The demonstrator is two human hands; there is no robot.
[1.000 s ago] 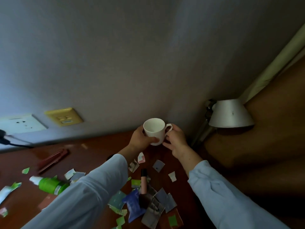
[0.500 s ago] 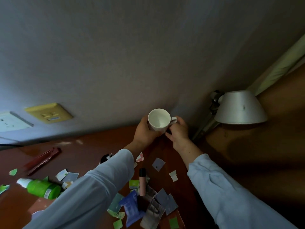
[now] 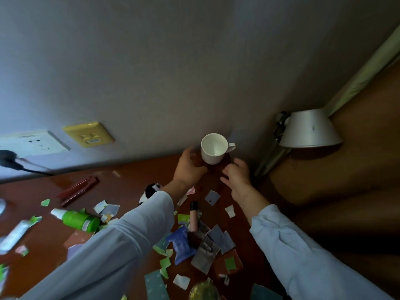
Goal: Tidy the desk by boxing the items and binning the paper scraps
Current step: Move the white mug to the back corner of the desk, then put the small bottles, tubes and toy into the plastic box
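A white mug [image 3: 213, 149] stands upright at the back of the brown desk [image 3: 134, 176], close to the wall, handle to the right. My left hand [image 3: 188, 169] is just left of the mug, fingers loosely curved, not gripping it. My right hand [image 3: 237, 176] hovers in front and to the right of it, fingers relaxed and empty. Several paper scraps [image 3: 212, 197] lie scattered over the desk. A green bottle [image 3: 78, 219], a pink tube [image 3: 193, 216], a blue packet [image 3: 180, 244] and a panda toy [image 3: 151, 190] lie among them.
A grey lamp [image 3: 309, 129] stands at the desk's right back corner. Red chopsticks [image 3: 78, 189] lie at the back left. Wall sockets [image 3: 88, 134] and a black plug [image 3: 9, 161] sit on the wall. A white tube [image 3: 15, 234] lies at far left.
The mug was held by both hands above the desk; now it stands on the desk near the wall and both hands have let go and drawn back a little.
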